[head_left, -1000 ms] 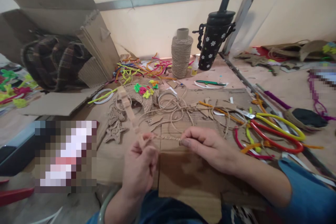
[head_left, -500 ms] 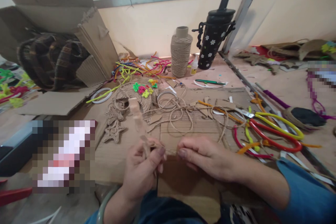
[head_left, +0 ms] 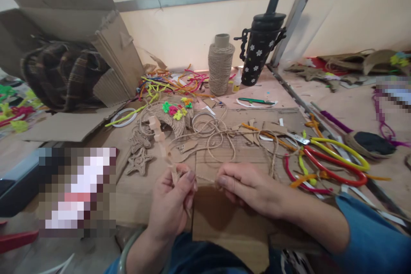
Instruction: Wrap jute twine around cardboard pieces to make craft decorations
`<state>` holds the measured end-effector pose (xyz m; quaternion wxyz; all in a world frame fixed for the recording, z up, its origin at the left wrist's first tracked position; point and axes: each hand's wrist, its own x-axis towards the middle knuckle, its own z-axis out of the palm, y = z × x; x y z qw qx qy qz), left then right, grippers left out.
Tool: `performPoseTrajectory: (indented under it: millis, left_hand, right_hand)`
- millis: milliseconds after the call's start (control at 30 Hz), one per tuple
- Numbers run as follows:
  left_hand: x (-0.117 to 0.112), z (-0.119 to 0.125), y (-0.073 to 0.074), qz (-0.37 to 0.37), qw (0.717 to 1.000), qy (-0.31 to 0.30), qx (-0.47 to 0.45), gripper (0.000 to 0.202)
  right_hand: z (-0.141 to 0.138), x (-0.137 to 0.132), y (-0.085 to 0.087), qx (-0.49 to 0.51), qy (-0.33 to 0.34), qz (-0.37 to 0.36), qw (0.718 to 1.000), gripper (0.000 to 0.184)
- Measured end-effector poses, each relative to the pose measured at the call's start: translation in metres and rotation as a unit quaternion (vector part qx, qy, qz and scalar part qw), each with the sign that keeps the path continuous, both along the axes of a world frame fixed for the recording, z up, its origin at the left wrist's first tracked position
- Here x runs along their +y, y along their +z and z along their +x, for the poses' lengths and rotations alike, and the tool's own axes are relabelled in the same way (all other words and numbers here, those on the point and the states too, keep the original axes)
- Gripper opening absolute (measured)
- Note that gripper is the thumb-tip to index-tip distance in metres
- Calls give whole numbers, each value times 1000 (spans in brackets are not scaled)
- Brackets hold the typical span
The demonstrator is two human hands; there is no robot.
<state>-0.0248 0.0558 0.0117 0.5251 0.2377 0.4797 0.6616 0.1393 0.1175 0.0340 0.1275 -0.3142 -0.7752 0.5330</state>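
My left hand (head_left: 170, 201) is closed on a narrow cardboard strip (head_left: 162, 143), whose long end sticks up and away from the fingers. A short length of jute twine (head_left: 206, 179) runs tight from that hand to my right hand (head_left: 248, 187), where thumb and fingers pinch it. How the twine meets the strip is hidden by the left fingers. Beyond the hands, loose loops of twine (head_left: 231, 159) spread over the cardboard. Two twine-wrapped stars, the nearer star (head_left: 138, 162) plainest, lie left of the strip, beside a twine-covered arch (head_left: 180, 127) with bright flowers.
Scissors (head_left: 337, 175) with red and yellow handles lie at right among pipe cleaners. A twine spool (head_left: 220, 70), small glue bottle (head_left: 236, 82) and black tumbler (head_left: 258, 53) stand at the back. An open carton (head_left: 120, 51) and tape ring (head_left: 123, 117) are at left.
My left hand has shifted slightly left and up, and the strip's upper end has swung left. The twine between my hands shows a longer stretch. My right hand has hardly moved.
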Motion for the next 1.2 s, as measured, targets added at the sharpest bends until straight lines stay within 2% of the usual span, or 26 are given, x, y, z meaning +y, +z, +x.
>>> performPoseTrajectory:
  millis: [67,167,233,367,533,600,700,833,933,1000,1100,1200]
  left_hand:
    - [-1,0,1,-21,1000,-12,-1,37]
    - [-1,1,1,-35,999,-23,8,39]
    - [-1,1,1,-30,999,-19,13,40]
    - [0,0,1,-21,1000,-12,7,39]
    - [0,-1,-1,-33,999,-19,-3,38]
    - [0,-2,-2,-27,999,-18,-8,37]
    - [0,-2,-1,-6,1000,-6,-11,35]
    - [1,-1,2,8,1000,6,-6,36]
    - [0,-1,0,12,1000,15,1,36]
    - [-2,-2,-4,4,1000,-3,28,36]
    - [-5,-3,-11,-14,992,-55,111,31]
    - [-5,-2,-10,-32,977,-92,192,24]
  right_hand:
    - [-1,0,-2,13,2,-10,1000,18]
    - [-3,-1,-3,28,-12,27,999,10]
    - [-3,-2,-2,20,-19,42,999,18]
    - [-1,-2,0,12,-23,13,1000,33]
    - [-1,-3,-1,25,-39,36,998,13]
    - [-2,-3,-1,26,-49,56,997,14]
    - [-1,2,-3,7,-85,97,992,23]
    - [3,18,-14,-36,-179,174,968,23]
    - [8,28,-20,-67,-211,218,951,24]
    - [9,29,-20,-39,-192,270,943,21]
    - [7,20,-12,48,-127,339,931,19]
    - [1,4,-3,88,-48,306,947,20]
